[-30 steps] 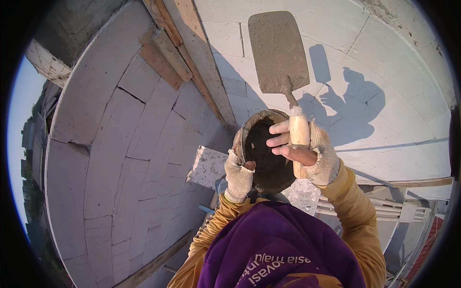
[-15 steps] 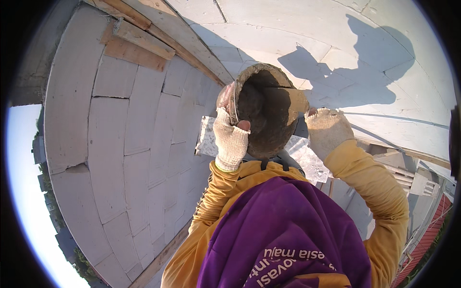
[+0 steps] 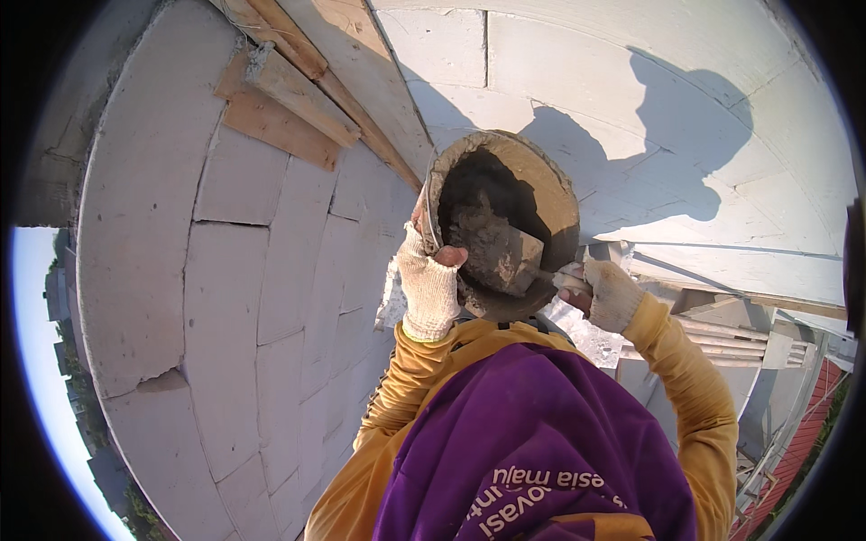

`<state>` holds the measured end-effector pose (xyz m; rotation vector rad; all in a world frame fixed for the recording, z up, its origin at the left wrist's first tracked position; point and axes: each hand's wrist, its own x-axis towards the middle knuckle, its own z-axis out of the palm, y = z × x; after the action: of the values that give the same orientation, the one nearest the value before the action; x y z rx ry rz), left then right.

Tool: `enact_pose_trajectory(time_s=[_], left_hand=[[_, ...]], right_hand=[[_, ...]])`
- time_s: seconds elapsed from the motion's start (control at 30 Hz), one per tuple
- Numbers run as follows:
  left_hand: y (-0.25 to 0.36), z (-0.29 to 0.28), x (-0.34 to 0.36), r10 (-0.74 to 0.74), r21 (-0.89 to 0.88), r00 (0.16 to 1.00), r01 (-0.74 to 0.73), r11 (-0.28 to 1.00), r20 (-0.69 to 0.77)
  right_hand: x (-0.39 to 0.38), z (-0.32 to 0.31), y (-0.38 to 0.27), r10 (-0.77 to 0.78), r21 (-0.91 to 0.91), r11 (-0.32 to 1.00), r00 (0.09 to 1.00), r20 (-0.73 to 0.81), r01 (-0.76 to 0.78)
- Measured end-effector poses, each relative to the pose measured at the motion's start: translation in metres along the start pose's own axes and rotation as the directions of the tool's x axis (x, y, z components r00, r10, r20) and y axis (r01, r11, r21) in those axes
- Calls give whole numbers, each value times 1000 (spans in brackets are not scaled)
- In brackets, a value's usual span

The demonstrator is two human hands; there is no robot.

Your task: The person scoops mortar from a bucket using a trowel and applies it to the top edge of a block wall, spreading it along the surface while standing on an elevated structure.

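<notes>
My left hand (image 3: 429, 287), in a knitted fingertip-free glove, is closed on the left rim of a mortar-crusted bucket (image 3: 557, 194), its thumb over the edge. The bucket is tilted so its mouth faces me. Inside lies grey wet mortar (image 3: 478, 225). My right hand (image 3: 609, 293), gloved the same way, is wrapped round the handle of a trowel (image 3: 523, 260). The trowel's flat blade reaches over the lower right rim into the bucket, with mortar on and beside it. The far end of the blade is hidden by mortar.
A pale block wall (image 3: 234, 270) stands on the left, another (image 3: 559, 63) ahead, with my shadow on it. Wooden boards (image 3: 302, 95) are fixed where they meet. To the right lie planks (image 3: 722, 341) and a red corrugated sheet (image 3: 794, 442). Sky shows at the far left.
My right hand has come down and closer, and the trowel has gone from lying across the bucket's mouth to reaching down into the mortar. My left hand keeps hold of the bucket.
</notes>
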<state>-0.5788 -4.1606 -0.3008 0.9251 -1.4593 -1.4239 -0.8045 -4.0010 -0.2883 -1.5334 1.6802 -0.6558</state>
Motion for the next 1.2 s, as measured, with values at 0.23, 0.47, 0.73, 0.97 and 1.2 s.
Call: enact_pose_trajectory(time_s=[0.23,0.47,0.73,0.97,1.2], left_hand=[[3,-34,18,-62,-72,995,57,996,-74],[2,-67,20,-49,-137,992,33,990,-114],[-10,-79,9,-107,-63,984,99,993,-140],[12,-84,15,-61,-130,984,39,991,-168],[-12,-103,34,-54,-256,988,15,966,-146]], right_hand=[[23,-83,-28,-160,-167,975,986,-49,150],[76,-239,-222,214,-168,966,973,89,-197],[183,-380,-273,85,-46,994,974,-208,-97],[168,-406,-285,-80,-115,991,984,-160,62],[162,-294,-268,-623,-979,142,755,-204,-147]])
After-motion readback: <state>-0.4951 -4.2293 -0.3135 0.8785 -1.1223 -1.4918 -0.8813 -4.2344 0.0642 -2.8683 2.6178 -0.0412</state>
